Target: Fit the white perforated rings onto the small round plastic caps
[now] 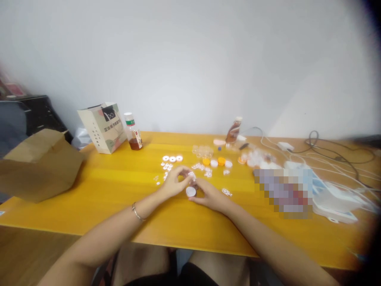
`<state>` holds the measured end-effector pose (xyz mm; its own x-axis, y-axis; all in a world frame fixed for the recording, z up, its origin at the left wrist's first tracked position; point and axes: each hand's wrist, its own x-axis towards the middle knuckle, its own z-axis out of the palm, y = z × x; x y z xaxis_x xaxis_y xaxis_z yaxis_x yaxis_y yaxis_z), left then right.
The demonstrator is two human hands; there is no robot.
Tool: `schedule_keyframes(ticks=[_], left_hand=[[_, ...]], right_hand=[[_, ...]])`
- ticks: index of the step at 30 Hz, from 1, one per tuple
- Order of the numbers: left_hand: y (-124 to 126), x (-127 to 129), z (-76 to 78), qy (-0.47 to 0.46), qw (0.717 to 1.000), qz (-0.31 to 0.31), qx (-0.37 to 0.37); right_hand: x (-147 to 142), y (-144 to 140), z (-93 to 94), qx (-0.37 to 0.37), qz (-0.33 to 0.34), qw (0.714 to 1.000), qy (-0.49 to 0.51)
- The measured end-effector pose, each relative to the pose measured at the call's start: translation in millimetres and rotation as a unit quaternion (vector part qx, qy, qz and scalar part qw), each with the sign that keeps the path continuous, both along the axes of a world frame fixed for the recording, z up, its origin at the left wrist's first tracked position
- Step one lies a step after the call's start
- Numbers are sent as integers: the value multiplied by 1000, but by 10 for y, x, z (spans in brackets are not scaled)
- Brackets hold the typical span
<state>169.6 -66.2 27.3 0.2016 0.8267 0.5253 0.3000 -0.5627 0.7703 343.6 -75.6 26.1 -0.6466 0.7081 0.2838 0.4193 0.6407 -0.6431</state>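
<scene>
Over the middle of the table, my left hand (175,183) pinches a small white piece with dark holes (192,175). Close beside it, my right hand (212,195) has its thumb and fingers curled round a small round white cap (191,192); whatever is under the cap is hidden. The two hands nearly meet, and their fingertips are blurred. Beyond them lie several white perforated pieces (208,172), with another perforated piece (226,192) right of my right hand. Small white parts (166,167) and white rings (172,159) lie past my left hand.
Orange caps (221,161) and clear round cups (203,151) are farther back. A paper bag (102,129), a bottle (134,133) and a brown bag (44,165) stand left. At right are a brown-liquid bottle (233,130), plastic bags (258,158), cables (336,159) and a white power strip (335,210).
</scene>
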Motion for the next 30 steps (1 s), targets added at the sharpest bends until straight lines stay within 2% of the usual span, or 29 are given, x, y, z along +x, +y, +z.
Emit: schedule_keyframes(ticks=[5, 9, 16, 23, 30], left_hand=[[-25, -17, -35, 88, 996, -30, 4], [-17, -29, -69, 141, 988, -60, 6], [-29, -33, -46, 170, 982, -76, -1], [-80, -44, 61, 242, 966, -80, 46], [-48, -75, 67, 227, 969, -101, 19]], right_hand=[[9, 66, -66, 3, -41, 999, 26], [10, 92, -97, 4, -48, 998, 44], [12, 107, -113, 11, -54, 998, 36], [10, 105, -99, 12, -46, 998, 28], [6, 105, -91, 21, -49, 998, 25]])
